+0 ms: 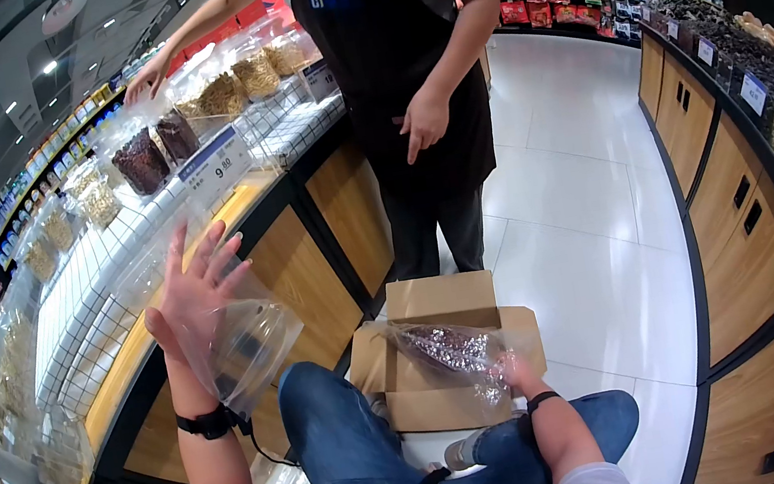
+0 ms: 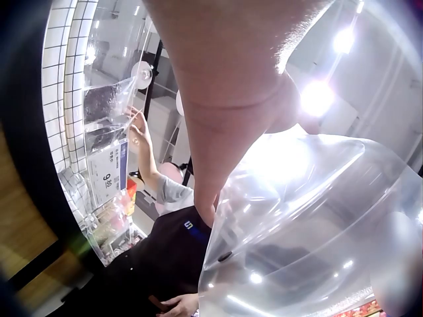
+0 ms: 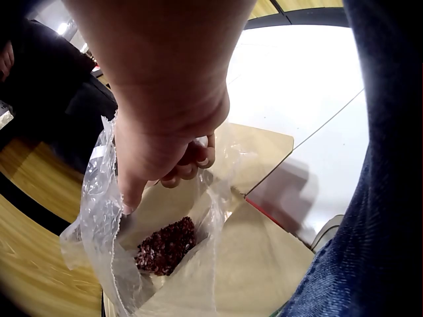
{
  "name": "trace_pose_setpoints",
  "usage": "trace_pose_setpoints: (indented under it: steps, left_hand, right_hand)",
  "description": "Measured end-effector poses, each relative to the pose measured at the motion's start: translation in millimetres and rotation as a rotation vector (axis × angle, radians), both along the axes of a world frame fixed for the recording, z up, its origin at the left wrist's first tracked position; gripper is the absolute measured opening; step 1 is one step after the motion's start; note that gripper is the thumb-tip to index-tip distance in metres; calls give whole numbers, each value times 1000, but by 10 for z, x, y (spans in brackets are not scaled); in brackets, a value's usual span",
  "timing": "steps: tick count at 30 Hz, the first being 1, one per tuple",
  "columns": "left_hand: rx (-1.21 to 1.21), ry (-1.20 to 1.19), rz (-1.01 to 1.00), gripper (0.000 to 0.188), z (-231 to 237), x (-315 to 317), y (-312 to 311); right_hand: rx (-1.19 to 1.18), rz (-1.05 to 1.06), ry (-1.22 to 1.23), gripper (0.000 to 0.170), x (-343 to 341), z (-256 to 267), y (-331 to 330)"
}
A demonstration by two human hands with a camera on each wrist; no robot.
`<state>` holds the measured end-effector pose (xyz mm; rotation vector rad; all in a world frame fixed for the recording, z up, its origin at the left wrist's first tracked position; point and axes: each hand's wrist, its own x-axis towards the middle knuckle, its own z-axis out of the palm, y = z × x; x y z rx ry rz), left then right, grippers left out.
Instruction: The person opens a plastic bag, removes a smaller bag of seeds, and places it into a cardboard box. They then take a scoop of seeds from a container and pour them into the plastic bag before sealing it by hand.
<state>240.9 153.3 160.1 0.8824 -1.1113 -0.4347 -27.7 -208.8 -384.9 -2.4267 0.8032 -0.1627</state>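
Note:
My right hand (image 1: pixel 519 370), fingers curled, grips the top of a clear plastic bag (image 3: pixel 109 191). Dark red dried pieces (image 3: pixel 166 247) lie inside that bag, which rests over an open cardboard box (image 1: pixel 449 412) between my legs. Raised beside the shelf is my left hand (image 1: pixel 198 297), its fingers spread wide. A second clear plastic bag (image 1: pixel 252 349), with no contents visible, hangs against its palm and wrist. In the left wrist view this clear bag (image 2: pixel 297 218) spreads out beyond the hand; the left fingertips are hidden there.
A person in a dark apron (image 1: pixel 403 87) stands just beyond the box, one arm stretched to the shelf. Bagged dried goods (image 1: pixel 142 164) and a price sign (image 1: pixel 218 167) stand on the wire-fronted shelf (image 1: pixel 79 311) at left. Wooden bins (image 1: pixel 742 216) line the right.

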Motion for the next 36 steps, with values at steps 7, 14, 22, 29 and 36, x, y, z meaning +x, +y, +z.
trace_pose_setpoints:
  steps: [7,14,22,29,36]
  left_hand:
    - [34,36,43,137,-73,22,66]
    - [81,10,123,145,-125,9,99]
    - [92,19,108,145,-221,110,116]
    - [95,41,91,144,-245,149,70]
    - [100,68,62,145,-286,207,56]
  right_hand:
    - [-21,65,24,71,9,-3,-27]
    - [-104,188,-161,45,-116,76,20]
    - [-46,59,-34,53,-7,452,123]
    - [0,38,45,55,10,440,115]
    - [-33,58,-8,54,-8,265,76]
